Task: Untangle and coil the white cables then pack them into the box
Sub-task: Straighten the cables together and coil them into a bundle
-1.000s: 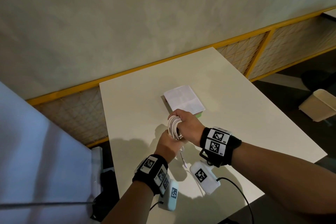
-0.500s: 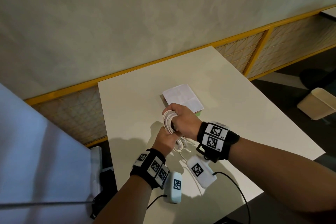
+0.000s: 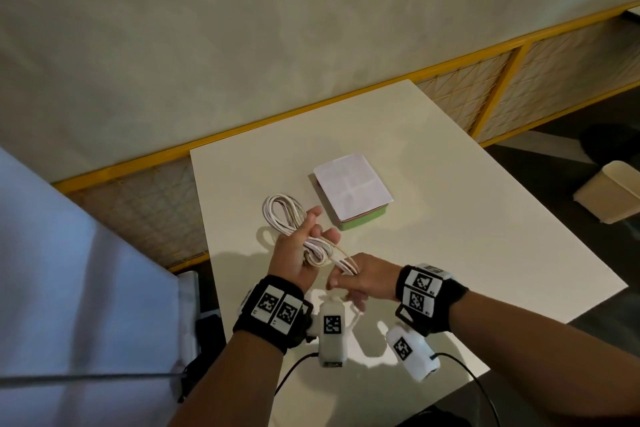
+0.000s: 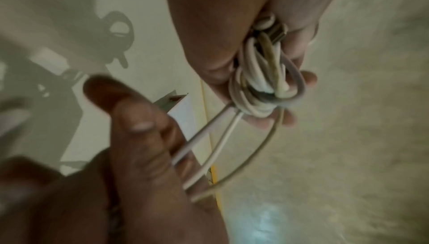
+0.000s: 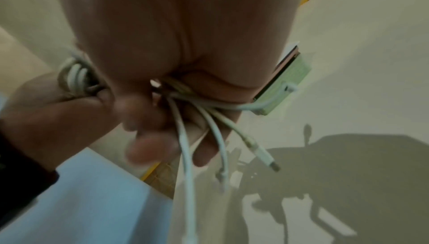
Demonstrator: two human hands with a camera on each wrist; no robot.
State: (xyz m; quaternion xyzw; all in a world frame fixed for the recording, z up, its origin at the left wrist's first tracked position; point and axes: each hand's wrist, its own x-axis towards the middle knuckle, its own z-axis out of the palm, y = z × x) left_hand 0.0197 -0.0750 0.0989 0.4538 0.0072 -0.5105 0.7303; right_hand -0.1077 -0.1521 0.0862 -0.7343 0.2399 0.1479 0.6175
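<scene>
Mid-coil: left hand [image 3: 294, 258] clutching white cables [image 3: 289, 218], right hand [image 3: 363, 282] apparently pinching loose tails; next, wrapping tails, box [image 3: 353, 192] at 1 o'clock.

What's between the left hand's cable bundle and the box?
In the head view, only bare white tabletop separates the coiled white cable bundle in the left hand from the closed white-lidded green box.

White cables [image 3: 304, 232], green box [image 3: 363, 220] under white paper [image 3: 351, 185], cream table [image 3: 450, 218]
</scene>
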